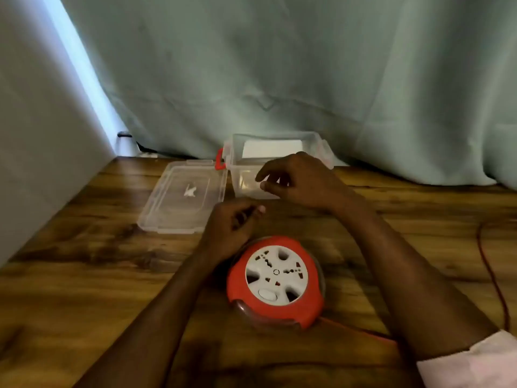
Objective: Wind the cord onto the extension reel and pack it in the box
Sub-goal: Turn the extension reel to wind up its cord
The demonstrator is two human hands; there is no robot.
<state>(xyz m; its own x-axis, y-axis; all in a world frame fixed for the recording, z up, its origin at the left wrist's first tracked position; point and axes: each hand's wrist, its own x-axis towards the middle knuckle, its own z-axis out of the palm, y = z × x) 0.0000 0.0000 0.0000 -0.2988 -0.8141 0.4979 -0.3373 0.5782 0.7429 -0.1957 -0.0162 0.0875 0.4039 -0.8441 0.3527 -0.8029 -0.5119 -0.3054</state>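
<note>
1. the extension reel [275, 281], just below the left hand [232, 225], looked like smooth, slightly glossy plastic, orange-red around a white socket face.
2. the cord [495, 287], well out past the right hand [296, 177], looked like thin red rubbery sheathing.
3. the box [237, 152] behind the right hand was clear glossy plastic with a red plastic latch [220, 161].
4. the lid [181, 197], beside the left hand, was the same clear, ridged plastic.
5. the table [84, 261] under both hands showed wood grain with a soft sheen.
6. the curtain [279, 65] beyond was matt, creased cloth.
7. the sleeve [475, 359] was pale matt cloth.
</note>
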